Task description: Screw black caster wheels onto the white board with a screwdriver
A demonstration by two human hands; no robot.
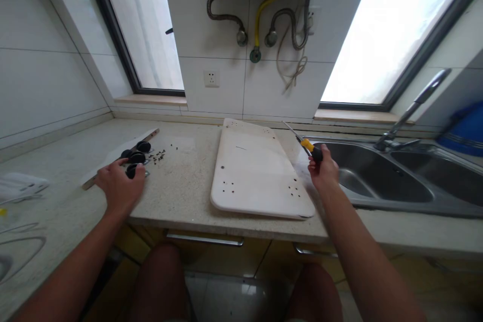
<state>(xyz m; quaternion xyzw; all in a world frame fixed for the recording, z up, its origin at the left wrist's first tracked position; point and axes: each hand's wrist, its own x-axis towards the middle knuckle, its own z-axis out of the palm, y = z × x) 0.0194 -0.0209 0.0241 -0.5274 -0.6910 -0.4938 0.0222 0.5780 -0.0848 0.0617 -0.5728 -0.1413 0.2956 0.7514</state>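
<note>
My left hand [119, 186] is over the left part of the counter, its thumb and fingers closed around a black caster wheel [131, 171] with a metal plate. More black caster wheels [136, 157] sit just beyond the fingertips. Loose small screws [159, 156] lie scattered to the right of them. In my right hand [323, 168] is a screwdriver [307, 145] with a yellow and black handle, its shaft pointing up and left toward the wall. Between the hands a white board [251, 166] with rounded corners lies flat, with groups of screw holes near its corners.
A double steel sink [377, 171] with a faucet [411, 108] is at the right. A wooden strip [88, 182] lies by the wheels, and a white power strip [22, 185] is at far left. Hoses [258, 15] hang on the tiled wall; a blue object [464, 131] stands far right.
</note>
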